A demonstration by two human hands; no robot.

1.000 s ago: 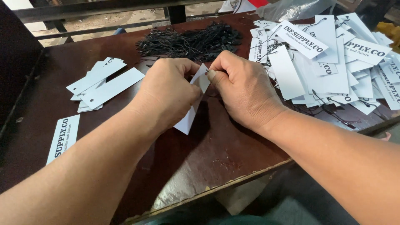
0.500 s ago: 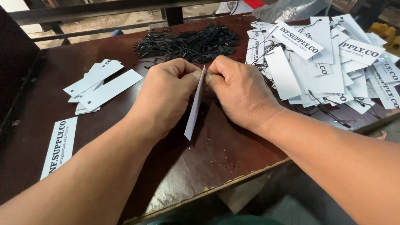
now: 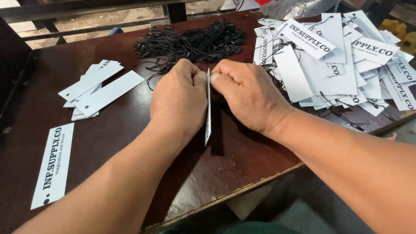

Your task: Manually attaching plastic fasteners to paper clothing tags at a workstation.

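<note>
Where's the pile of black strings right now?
The black strings lie at the table's far edge, top centre of the head view, just beyond both hands.

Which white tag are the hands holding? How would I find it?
Start at the dark brown table, then look at its middle, where the left hand and right hand meet. Pinched between them is one white tag. Unlike the tags lying flat in piles on either side, it stands on edge, so it looks like a thin strip.

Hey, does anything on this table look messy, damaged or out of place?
Nothing damaged. The heap of white tags at right is loose and overlapping, and the table has a worn, scuffed patch near its front edge.
</note>
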